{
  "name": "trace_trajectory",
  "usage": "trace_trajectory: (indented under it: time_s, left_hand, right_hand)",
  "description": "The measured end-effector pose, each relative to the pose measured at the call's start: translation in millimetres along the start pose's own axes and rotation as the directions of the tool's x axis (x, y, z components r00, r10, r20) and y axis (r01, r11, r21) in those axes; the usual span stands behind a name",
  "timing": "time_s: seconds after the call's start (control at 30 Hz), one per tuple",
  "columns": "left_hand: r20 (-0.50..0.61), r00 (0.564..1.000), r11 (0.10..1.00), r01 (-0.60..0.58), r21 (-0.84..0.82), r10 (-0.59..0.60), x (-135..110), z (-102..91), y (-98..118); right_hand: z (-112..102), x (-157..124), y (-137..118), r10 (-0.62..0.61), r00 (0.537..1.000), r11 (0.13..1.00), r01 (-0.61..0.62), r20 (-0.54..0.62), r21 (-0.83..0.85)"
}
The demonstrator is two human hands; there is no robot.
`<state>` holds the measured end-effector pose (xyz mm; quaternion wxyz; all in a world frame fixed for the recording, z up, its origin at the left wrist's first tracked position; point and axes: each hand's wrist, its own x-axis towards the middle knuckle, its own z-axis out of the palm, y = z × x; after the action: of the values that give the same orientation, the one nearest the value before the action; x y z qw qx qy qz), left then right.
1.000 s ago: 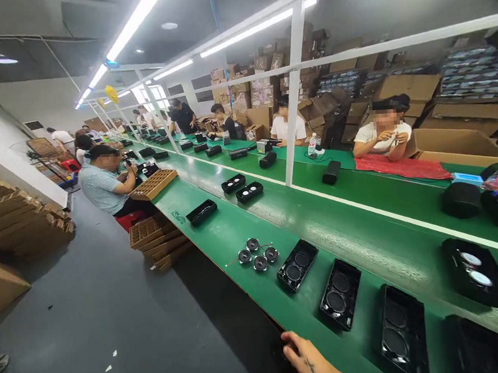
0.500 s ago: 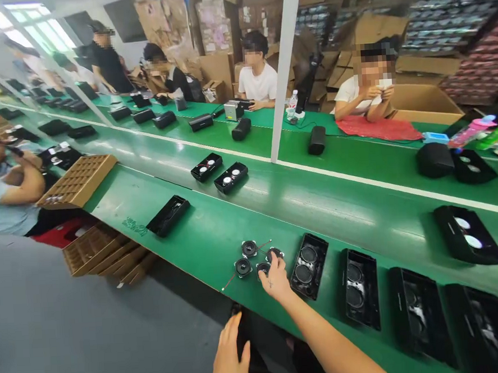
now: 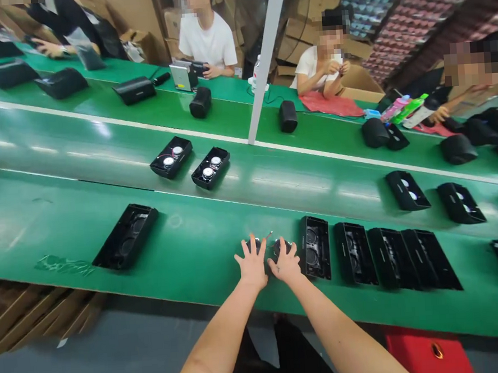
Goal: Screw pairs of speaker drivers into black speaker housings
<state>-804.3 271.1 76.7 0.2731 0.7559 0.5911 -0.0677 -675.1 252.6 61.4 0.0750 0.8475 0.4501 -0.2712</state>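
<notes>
Both hands reach over the green table, side by side above small round black speaker drivers. My left hand (image 3: 252, 263) has its fingers spread over a speaker driver (image 3: 253, 245), which it mostly covers. My right hand (image 3: 286, 261) lies with fingers apart over another driver (image 3: 280, 245); contact beneath the fingers is hard to make out. A thin wire (image 3: 269, 235) sticks out between the hands. Just right of my right hand lies an open black speaker housing (image 3: 316, 249) with two round openings. More such housings (image 3: 356, 254) stand in a row beyond it.
A lone black housing (image 3: 125, 237) and a tangle of thin green strands (image 3: 63, 265) lie to the left. On the belt (image 3: 299, 178) sit housings with white-backed drivers (image 3: 211, 167). A white post (image 3: 267, 67) rises ahead. Several co-workers sit across; a red stool (image 3: 428, 353) is below right.
My left hand has risen from below the table edge to the drivers, beside my right hand. My right hand's fingers have spread. The view has turned right.
</notes>
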Motion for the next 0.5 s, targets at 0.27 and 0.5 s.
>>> trace_trajectory:
  time_s: [0.27,0.5]
  left_hand:
    - [0.022,0.999,0.998,0.026,0.061,-0.028,19.7,21.0,-10.1]
    - [0.0,0.998,0.995,-0.067,0.078,0.068,11.2,22.4,-42.1]
  right_hand:
    - [26.9,5.9,-31.3,0.098,0.995,0.995,-0.097,-0.029,0.012]
    - [27.2,-11.6,-39.0,0.115,0.992,0.992,-0.111,-0.061,0.061]
